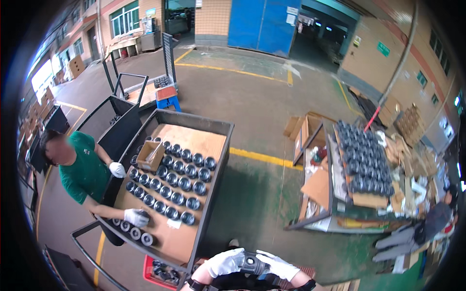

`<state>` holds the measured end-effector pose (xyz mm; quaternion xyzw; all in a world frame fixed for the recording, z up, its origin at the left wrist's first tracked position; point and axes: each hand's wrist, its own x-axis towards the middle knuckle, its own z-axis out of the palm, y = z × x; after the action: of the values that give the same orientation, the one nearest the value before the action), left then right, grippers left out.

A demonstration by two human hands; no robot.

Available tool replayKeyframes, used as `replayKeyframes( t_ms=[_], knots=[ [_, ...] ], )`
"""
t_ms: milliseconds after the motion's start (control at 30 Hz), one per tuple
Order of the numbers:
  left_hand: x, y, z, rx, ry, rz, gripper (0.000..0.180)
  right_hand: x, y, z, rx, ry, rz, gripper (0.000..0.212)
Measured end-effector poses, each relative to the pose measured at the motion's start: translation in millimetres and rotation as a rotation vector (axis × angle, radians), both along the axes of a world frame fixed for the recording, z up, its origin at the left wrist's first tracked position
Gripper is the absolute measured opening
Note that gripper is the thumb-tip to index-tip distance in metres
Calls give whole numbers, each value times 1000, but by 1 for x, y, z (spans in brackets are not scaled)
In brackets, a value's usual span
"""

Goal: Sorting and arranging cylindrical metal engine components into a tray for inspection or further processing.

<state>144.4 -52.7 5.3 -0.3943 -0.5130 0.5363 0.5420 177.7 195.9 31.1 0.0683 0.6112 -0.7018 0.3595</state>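
Low in the picture, a dark grey metal piston with ring grooves sits between my two white-gloved hands. My left hand grips its left side, and my right hand closes on its right side. Just beyond to the left stands a black-framed cart with a wooden bed. Rows of similar dark round parts stand on that bed, along with a small open cardboard box.
A person in a green shirt reaches into the cart from its left side, one gloved hand on a part. A red crate sits below the cart's near end. Stacked dark parts fill a bench at right, where another person stands.
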Motion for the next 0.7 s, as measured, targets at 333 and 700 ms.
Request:
replayKeyframes(
  t_ms=[333, 700],
  knots=[
    [-326, 97, 41, -889, 1482, -161, 23, -291, 87, 29, -200, -346, -360, 54],
    [-638, 124, 6, -1501, 2138, 10, 27, -715, 131, 17, -167, -355, 100, 56]
  ],
)
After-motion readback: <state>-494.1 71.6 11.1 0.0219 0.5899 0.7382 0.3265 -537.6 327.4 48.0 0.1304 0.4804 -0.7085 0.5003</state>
